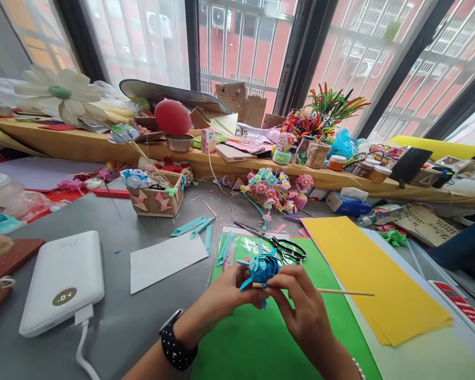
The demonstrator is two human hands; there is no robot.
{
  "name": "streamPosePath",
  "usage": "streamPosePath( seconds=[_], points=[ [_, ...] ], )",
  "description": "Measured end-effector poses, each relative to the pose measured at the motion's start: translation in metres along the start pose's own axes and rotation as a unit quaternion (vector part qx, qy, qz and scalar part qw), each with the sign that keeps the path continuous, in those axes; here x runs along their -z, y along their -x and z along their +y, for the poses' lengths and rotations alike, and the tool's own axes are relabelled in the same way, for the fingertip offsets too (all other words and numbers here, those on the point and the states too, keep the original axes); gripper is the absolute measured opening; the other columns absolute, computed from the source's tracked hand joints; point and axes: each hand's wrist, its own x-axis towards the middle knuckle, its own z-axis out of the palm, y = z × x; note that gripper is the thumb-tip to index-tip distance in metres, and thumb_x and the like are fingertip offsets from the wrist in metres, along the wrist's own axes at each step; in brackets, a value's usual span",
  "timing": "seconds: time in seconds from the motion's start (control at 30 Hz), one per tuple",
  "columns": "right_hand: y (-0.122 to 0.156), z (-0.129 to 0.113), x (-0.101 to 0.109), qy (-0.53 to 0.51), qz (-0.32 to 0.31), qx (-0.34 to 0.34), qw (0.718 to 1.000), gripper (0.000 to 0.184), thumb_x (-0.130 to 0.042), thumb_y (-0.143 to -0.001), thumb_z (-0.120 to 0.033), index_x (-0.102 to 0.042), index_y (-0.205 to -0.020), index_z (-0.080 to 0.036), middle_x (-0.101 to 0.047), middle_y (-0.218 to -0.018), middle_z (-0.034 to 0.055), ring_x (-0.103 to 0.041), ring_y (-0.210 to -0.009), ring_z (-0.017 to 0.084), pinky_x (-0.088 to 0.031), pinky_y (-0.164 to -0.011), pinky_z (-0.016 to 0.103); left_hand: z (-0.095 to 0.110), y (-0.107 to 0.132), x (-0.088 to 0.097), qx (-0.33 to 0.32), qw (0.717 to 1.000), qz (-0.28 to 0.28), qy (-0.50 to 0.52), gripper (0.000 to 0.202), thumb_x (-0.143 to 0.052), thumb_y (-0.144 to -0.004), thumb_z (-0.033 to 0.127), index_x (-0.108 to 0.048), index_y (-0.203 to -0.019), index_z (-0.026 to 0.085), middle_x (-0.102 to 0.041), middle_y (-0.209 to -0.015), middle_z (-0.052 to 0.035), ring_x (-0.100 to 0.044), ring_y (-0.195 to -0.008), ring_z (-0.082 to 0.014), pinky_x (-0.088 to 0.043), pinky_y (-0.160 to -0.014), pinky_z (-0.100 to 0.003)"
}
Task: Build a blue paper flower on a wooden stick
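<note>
A blue folded-paper flower [263, 267] with pointed petals is held up over the green sheet [237, 343]. My left hand [235, 285] closes around its left side and underside. At its right edge, the fingertips of my right hand [298, 298] are pinched together against the paper. A thin wooden stick [346, 292] runs from below the flower, behind my right hand, and juts out to the right. Where the fingers cover it, its contact with the flower is hidden. Black-handled scissors [288, 250] lie just beyond the flower, beside a ruler [229, 256] partly hidden by my left hand.
Blue paper strips [188, 226] and a white card [168, 263] lie left of the green sheet. A white power bank [65, 282] with a cable is farther left. Yellow paper [376, 279] lies right. Behind stand a cardboard box [156, 200] and small craft flowers [271, 190].
</note>
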Motion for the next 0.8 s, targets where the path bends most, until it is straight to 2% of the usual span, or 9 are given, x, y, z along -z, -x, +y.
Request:
streamPosePath(
  seconds=[0.17,0.37,0.63,0.8],
  points=[
    [0.0009,0.0006,0.0004,-0.007,0.001,-0.009,1.0,0.013,-0.048,-0.087,-0.019,-0.06,-0.084,-0.015,-0.057,-0.075,0.0057,-0.059,-0.066,0.015,-0.052,-0.057,0.025,-0.0028,-0.0006,0.0015,0.012,1.0,-0.002,-0.001,0.032,-0.073,-0.058,0.026,-0.054,-0.08,0.015,-0.057,-0.072,0.002,-0.054,-0.066,-0.0134,-0.044,-0.057,-0.024],
    [0.0044,-0.0009,-0.0017,0.011,0.039,0.001,0.999,0.015,-0.047,-0.088,-0.019,-0.061,-0.082,-0.017,-0.058,-0.073,0.0045,-0.059,-0.064,0.014,-0.052,-0.057,0.026,-0.0038,0.0007,0.0,0.031,0.999,0.005,0.018,0.035,-0.075,-0.055,0.028,-0.054,-0.08,0.015,-0.057,-0.078,0.0006,-0.054,-0.068,-0.0145,-0.043,-0.056,-0.025],
    [0.0079,0.001,-0.0002,0.064,0.053,0.063,0.995,0.012,-0.048,-0.087,-0.015,-0.06,-0.086,-0.018,-0.06,-0.072,0.004,-0.06,-0.064,0.013,-0.051,-0.057,0.025,-0.0005,0.0047,-0.004,0.044,0.999,0.003,0.022,0.03,-0.074,-0.057,0.023,-0.055,-0.079,0.014,-0.057,-0.078,0.0013,-0.054,-0.064,-0.0121,-0.042,-0.058,-0.026],
    [0.0056,0.0019,0.0024,0.05,0.041,0.064,0.996,0.013,-0.048,-0.087,-0.016,-0.061,-0.086,-0.019,-0.061,-0.072,0.0032,-0.061,-0.063,0.013,-0.051,-0.057,0.024,0.0019,0.0063,-0.005,0.047,0.999,0.011,0.009,0.029,-0.074,-0.055,0.021,-0.054,-0.076,0.015,-0.057,-0.073,0.0024,-0.054,-0.064,-0.0128,-0.043,-0.06,-0.027]
  ],
)
